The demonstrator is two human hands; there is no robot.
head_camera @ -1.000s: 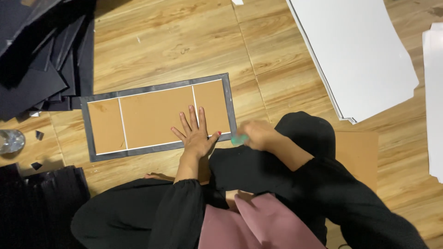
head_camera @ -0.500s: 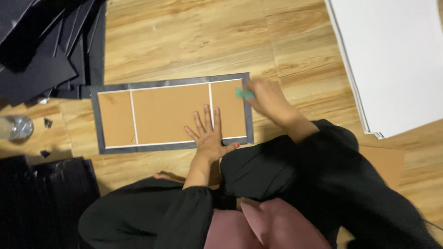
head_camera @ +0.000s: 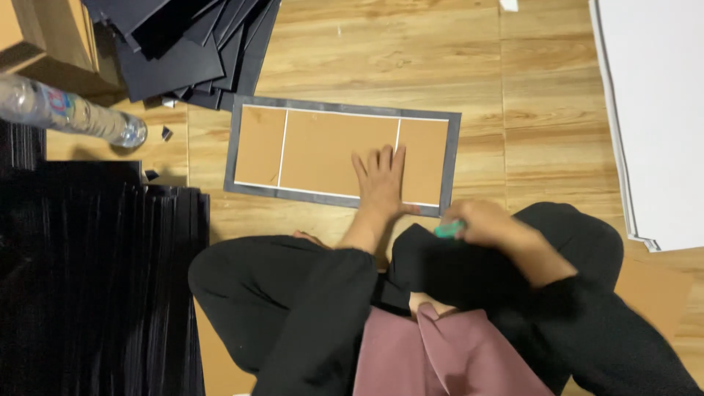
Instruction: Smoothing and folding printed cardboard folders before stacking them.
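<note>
The left hand [head_camera: 381, 180] lies flat, palm down, fingers spread and pointing to twelve o'clock, pressing on the board [head_camera: 341, 155], a brown card panel with thin white lines and a grey border, lying flat on the wooden floor [head_camera: 411, 51] just ahead of the person's knees; the hand holds nothing, only rests on the panel's lower right part; the right hand [head_camera: 480, 224], at four o'clock from the left, is curled shut round a small green tool [head_camera: 448, 230], whose tip sits just off the board's lower right corner, though blur hides whether it touches; at ten o'clock from the board lies a heap of black sheets [head_camera: 183, 44]; at nine o'clock a clear bottle [head_camera: 66, 110] lies on its side; a black stack [head_camera: 95, 286] fills eight o'clock; white sheets [head_camera: 653, 110] lie at three o'clock, well apart.
</note>
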